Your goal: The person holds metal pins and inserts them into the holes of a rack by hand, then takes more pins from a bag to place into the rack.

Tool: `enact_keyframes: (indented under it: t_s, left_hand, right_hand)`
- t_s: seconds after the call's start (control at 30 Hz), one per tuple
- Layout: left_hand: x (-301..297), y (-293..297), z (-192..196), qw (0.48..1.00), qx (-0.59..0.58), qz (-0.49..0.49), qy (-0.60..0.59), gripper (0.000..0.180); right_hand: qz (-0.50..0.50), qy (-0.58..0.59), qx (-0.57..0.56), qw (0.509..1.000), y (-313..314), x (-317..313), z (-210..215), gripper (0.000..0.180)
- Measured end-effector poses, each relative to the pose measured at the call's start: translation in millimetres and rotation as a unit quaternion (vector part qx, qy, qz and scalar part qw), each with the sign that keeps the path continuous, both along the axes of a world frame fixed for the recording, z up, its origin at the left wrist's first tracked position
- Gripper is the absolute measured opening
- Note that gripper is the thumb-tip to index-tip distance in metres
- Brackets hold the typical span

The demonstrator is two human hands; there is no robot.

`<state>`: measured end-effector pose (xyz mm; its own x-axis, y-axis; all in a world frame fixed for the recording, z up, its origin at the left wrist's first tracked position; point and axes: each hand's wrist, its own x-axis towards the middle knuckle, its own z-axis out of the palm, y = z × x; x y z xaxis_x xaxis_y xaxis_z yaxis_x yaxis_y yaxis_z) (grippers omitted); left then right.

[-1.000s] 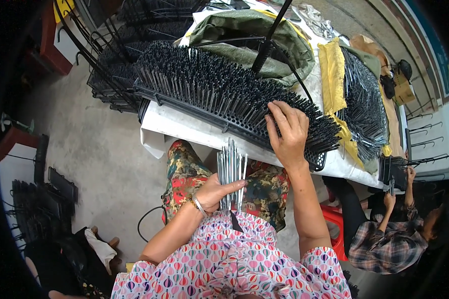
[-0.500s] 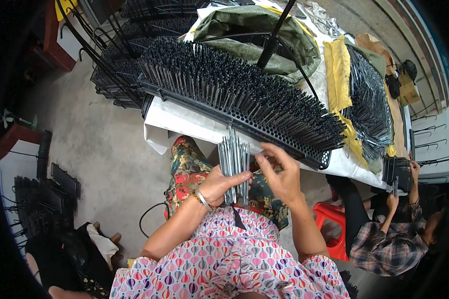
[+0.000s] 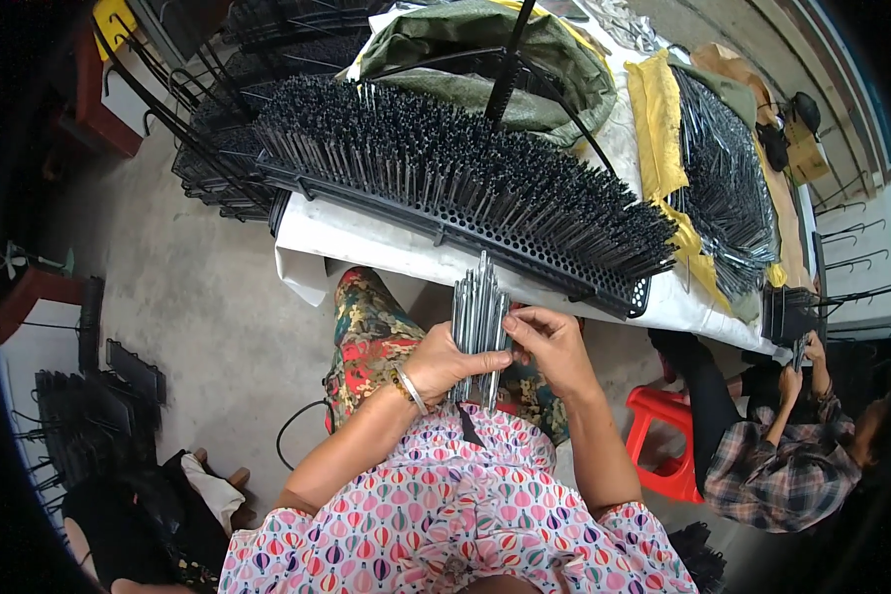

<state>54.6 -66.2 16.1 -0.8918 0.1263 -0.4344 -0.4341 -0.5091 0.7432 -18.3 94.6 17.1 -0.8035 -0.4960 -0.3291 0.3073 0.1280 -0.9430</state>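
While stacks of black wire racks (image 3: 89,416) lean on the concrete floor (image 3: 198,297) at the far left, the person sits close to the surface (image 3: 366,243), a table under white sheeting, so the work stays within easy reach. The left hand (image 3: 444,361) is clenched around a bundle of thin grey metal rods (image 3: 477,322), held upright in front of the chest; that grip keeps the rod ends fanned and level, which seems to make single rods easy to pick. Just beside it, the right hand (image 3: 549,342) pinches at the bundle's right edge, fingertips (image 3: 513,322) on one or two rods, apparently separating them. Above the hands, a long black perforated tray (image 3: 525,262) packed with upright dark rods lies along the surface edge. Further right sits a heap of loose rods (image 3: 728,188) on yellow cloth (image 3: 655,119), and a co-worker in a plaid shirt (image 3: 772,470) beside a red stool (image 3: 663,445).
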Motion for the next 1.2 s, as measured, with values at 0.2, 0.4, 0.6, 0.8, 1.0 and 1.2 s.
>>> enact_keyframes:
  t_s: [0.2, 0.4, 0.6, 0.8, 1.0, 1.2]
  left_hand:
    - [0.5, 2.8, -4.7, 0.999, 0.03, -0.011, -0.006, 0.029]
    - [3.2, 3.8, -11.1, 0.999, 0.039, -0.004, -0.033, 0.022]
    - [1.0, 1.4, -9.1, 0.997, 0.062, 0.01, -0.048, 0.019]
    - [-0.5, -4.1, -18.9, 0.992, 0.096, 0.046, -0.062, 0.019]
    - [-1.9, -4.3, -17.7, 0.997, 0.043, 0.032, -0.053, 0.02]
    - [-3.7, -2.1, -14.7, 0.994, 0.068, 0.066, -0.049, 0.015]
  right_hand:
    - [-0.027, -0.072, -0.057, 0.995, 3.0, 2.1, -9.2, 0.02]
    - [-0.038, -0.066, -0.033, 0.997, 2.5, 5.7, -12.4, 0.021]
    - [-0.052, -0.042, -0.054, 0.996, 2.3, 11.7, -13.6, 0.031]
    - [0.068, 0.503, 0.081, 0.858, 10.5, 25.7, 1.6, 0.042]
    - [0.196, 0.628, 0.077, 0.749, 23.1, 32.4, -7.7, 0.031]
    - [0.171, 0.697, 0.056, 0.694, 26.5, 22.9, 0.3, 0.028]
